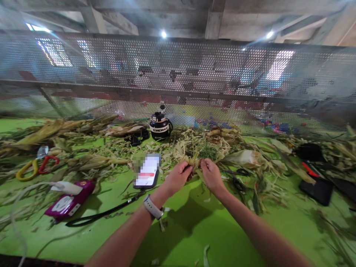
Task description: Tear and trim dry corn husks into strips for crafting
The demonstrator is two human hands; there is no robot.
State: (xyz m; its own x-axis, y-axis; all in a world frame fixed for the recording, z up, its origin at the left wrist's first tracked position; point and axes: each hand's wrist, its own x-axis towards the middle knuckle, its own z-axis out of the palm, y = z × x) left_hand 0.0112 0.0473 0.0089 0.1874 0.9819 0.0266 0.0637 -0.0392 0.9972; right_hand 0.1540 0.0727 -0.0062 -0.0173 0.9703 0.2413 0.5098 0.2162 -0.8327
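Both hands meet above the green table point(178, 231), pinching pale strips of corn husk point(195, 162) between them. My left hand point(178, 177), with a watch on its wrist, has thumb and fingers closed on one side of the husk. On the other side, my right hand point(211, 176) is closed too, its fingertips on the strips. A piece of husk hangs below the hands. Just beyond lies a heap of shredded husk point(185, 142) with thin green strands. A corn husk bundle point(247, 157) rests to the right, near black-handled scissors point(238, 183).
A phone point(147, 171) with a strap lies left of the hands. Further left are a purple power bank point(71, 200) with a cable and scissors with yellow and red handles point(37, 167). A black bottle point(160, 126) stands before the perforated metal screen point(178, 70). A dark device point(317, 189) sits right.
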